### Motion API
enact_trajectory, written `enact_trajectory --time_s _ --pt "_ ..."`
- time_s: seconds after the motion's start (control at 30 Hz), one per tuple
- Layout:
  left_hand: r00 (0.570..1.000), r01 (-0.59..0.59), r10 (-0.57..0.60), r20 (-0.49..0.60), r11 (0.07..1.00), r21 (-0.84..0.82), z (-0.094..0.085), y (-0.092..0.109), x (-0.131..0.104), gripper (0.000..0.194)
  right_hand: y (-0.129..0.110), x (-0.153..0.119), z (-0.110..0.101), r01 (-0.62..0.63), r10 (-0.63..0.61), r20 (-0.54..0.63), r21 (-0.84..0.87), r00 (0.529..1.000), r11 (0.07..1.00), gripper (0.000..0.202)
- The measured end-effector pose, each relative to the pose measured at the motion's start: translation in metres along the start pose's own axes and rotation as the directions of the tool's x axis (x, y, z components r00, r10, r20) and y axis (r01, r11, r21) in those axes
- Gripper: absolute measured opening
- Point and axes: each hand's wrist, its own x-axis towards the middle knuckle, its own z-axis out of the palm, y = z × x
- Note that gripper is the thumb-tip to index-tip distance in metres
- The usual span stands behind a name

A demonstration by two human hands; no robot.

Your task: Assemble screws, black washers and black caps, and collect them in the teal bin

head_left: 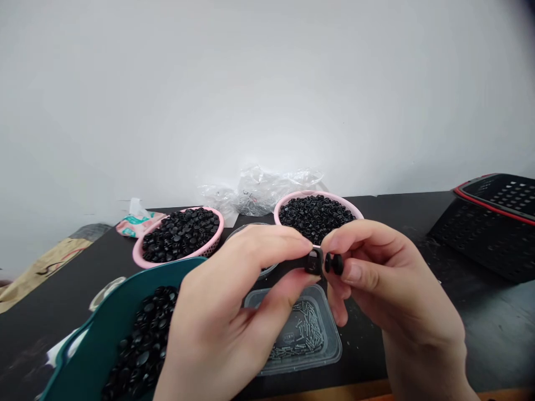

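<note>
Between the thumb and forefinger of my left hand (pixel 246 295) is a small black plastic cap (pixel 314 262). My right hand (pixel 388 284) pinches a small round black plastic piece (pixel 334 263) with a narrow waist, close beside the cap. Whether the two parts touch is hard to tell. Beneath my hands sits a clear plastic tub (pixel 334 356) of small metal pins (pixel 311 328). A teal container (pixel 94 323) with many black caps stands at the left, partly hidden behind my left hand.
Two pink baskets, the left basket (pixel 137 257) and the right basket (pixel 357 210), hold small black parts. Clear plastic bags (pixel 259 192) lie against the wall. A tissue pack (pixel 136 223) lies at the left. A black basket with red trim (pixel 493 234) stands right on the dark table (pixel 401 217).
</note>
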Motion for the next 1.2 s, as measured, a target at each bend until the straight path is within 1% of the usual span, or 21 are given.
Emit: enact_trajectory --time_s 0.2,0.33,0.47,0.6,0.73,0.93,1.1,1.2 --pt "0.999 0.042 -0.042 -0.001 0.999 0.022 0.0021 0.0019 0.0003 0.026 -0.0004 -0.0023 -0.0012 0.0 0.0 0.006 0.007 1.0 1.0 0.012" --pt "0.999 0.043 -0.044 0.021 0.998 0.048 0.0021 0.0029 0.0011 0.026 -0.0021 -0.0034 -0.0001 -0.004 0.003 -0.023 -0.014 1.0 1.0 0.01" --pt "1.0 0.013 -0.012 -0.008 0.999 0.035 0.0034 0.0023 0.002 0.029 -0.0024 -0.0016 0.0016 -0.014 0.014 -0.035 0.006 0.999 1.0 0.009" --pt "1.0 -0.009 0.009 -0.013 1.0 0.03 0.0042 0.0003 0.003 0.03 -0.0011 0.0012 0.0016 -0.058 0.059 -0.01 0.073 0.998 0.996 0.011" --pt "1.0 -0.024 0.024 -0.01 1.0 0.019 0.0017 0.0009 0.0036 0.032 -0.0007 0.0021 -0.0004 -0.086 0.086 0.004 0.105 0.996 0.991 0.01" --pt "0.999 -0.035 0.034 0.041 0.999 0.021 -0.0019 0.0019 0.004 0.026 -0.0035 -0.0008 -0.0051 -0.156 0.153 0.037 0.107 0.988 0.982 0.01" --pt "0.997 -0.053 0.049 0.064 0.997 0.056 -0.0006 0.0012 0.0011 0.03 -0.0066 -0.0024 -0.005 -0.221 0.219 0.031 0.121 0.975 0.968 0.011" --pt "0.997 -0.046 0.043 0.061 0.998 0.035 0.0008 0.0017 0.0022 0.028 -0.0064 -0.0017 -0.0051 -0.224 0.221 0.041 0.119 0.974 0.967 0.013"
